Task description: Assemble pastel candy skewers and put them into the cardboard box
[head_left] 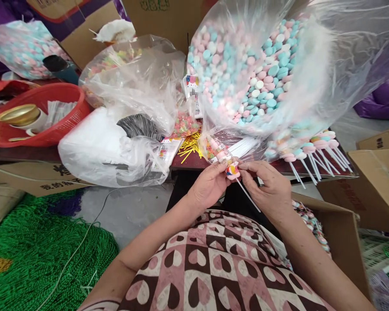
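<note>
Holding a small candy lollipop (232, 170) between them, the person's two bare hands meet just above a lap covered in pink, brown and white heart-patterned fabric (220, 268). The left hand (209, 185) pinches the lollipop's left side with fingertips closed on it, and the right hand (267, 185) grips its right side, fingers curled on the sweet, while the thin white stick (248, 196) slants down and to the right under that hand. The lollipop sits at the near edge of a dark table (194, 160), directly below a very large clear plastic bag of pink, blue and white candy discs (246, 73). Right of the lollipop, a row of finished lollipops (306, 149) lies on the table edge with white sticks pointing outward. Just left of the lollipop is a scatter of yellow twist ties (189, 149), and beyond those a crumpled clear bag (139, 86) and a white bag (94, 147). Further left stands a red plastic basket (61, 125) holding a gold-coloured tape roll (19, 114). Below and right of the lollipop, an open cardboard box (340, 242) holds wrapped lollipops (311, 222). Far down to the left lies a heap of green cord (42, 250).
</note>
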A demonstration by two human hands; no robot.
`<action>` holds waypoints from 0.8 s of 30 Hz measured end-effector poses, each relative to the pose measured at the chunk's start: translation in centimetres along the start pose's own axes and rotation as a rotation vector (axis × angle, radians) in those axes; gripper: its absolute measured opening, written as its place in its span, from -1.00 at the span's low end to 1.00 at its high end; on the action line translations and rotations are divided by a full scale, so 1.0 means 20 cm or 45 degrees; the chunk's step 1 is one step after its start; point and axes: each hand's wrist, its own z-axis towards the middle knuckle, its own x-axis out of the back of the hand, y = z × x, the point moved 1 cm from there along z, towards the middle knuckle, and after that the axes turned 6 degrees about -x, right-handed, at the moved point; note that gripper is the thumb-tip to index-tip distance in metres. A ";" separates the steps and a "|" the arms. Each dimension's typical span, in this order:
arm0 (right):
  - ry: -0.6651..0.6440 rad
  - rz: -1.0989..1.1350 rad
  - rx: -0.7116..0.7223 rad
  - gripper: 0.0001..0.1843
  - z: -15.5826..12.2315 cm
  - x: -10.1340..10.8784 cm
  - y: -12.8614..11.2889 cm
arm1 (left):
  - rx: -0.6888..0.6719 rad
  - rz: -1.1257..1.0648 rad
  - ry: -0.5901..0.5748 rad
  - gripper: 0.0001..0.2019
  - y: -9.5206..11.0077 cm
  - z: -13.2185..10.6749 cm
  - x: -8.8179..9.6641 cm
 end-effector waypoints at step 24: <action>0.037 -0.344 0.251 -0.85 -0.03 -0.05 0.00 | -0.085 -0.212 0.345 -0.80 0.00 0.03 0.00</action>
